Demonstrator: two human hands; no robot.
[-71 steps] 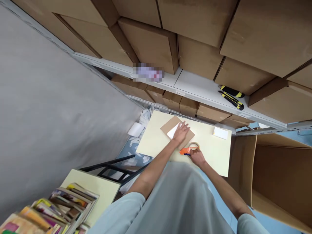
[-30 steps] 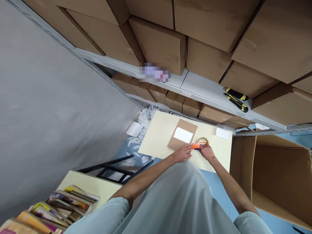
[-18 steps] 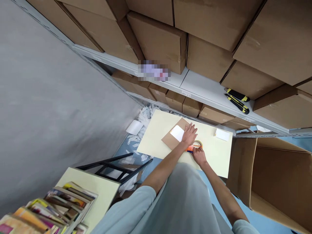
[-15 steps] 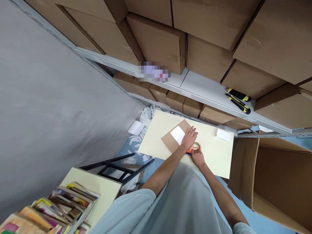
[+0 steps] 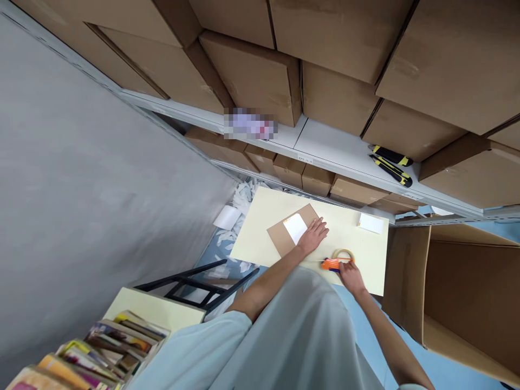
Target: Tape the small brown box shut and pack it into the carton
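A flat brown cardboard mailer (image 5: 280,236) with a white label (image 5: 295,227) lies on the pale table (image 5: 260,216). My left hand (image 5: 315,236) rests flat on the mailer's right part, fingers stretched out. An orange tape dispenser (image 5: 331,264) with a roll of tape on it is gripped in my right hand (image 5: 351,275), low over the table to the right of the mailer. A thin strip seems to run from the dispenser leftward toward the mailer; my left forearm hides part of that mailer's lower edge.
A stack of white labels (image 5: 370,223) sits at the table's right end. Beyond stands a shelf (image 5: 325,142) with cardboard boxes and two box cutters (image 5: 392,162). A large open carton (image 5: 426,287) is at right, books (image 5: 109,346) at lower left, a grey wall at left.
My right hand has moved right with the tape dispenser, away from the mailer. My left hand stays on the mailer. The view has shifted slightly.
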